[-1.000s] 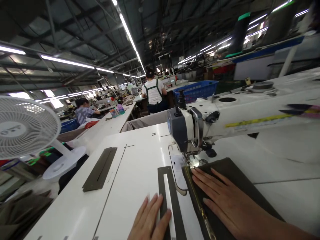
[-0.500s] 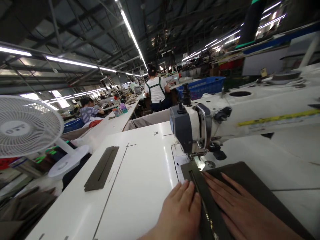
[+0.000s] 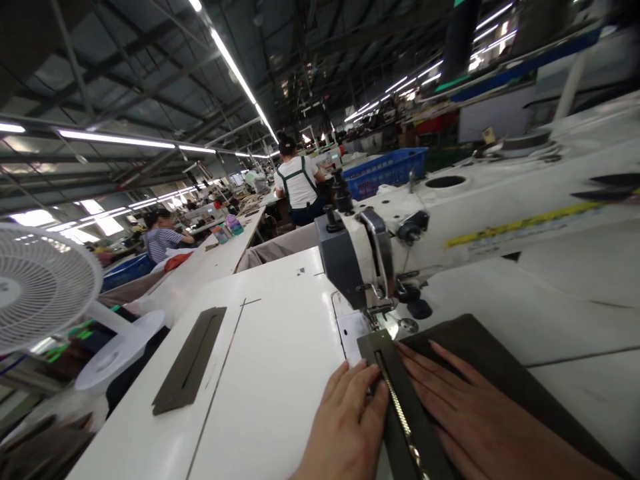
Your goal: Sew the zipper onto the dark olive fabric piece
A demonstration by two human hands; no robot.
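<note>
A dark olive fabric strip with a long slot lies under the needle area of a white sewing machine. A gold-toothed zipper shows in the slot. My left hand is at the strip's left edge, its fingers bent and close together, with the edge at thumb and forefinger. My right hand lies flat along the strip's right side, fingers stretched out. Beneath it spreads a larger dark olive fabric panel. Another slotted olive piece lies apart on the white table.
A white fan stands at the left, above dark folded fabric. The machine's arm, carrying a yellow tape measure, runs along the right. Behind are a blue crate and two people seated at other tables.
The view has swung a little to the right, so surroundings sit farther left. More of the gold zipper teeth now shows between my hands. Both hands stay on the strip.
</note>
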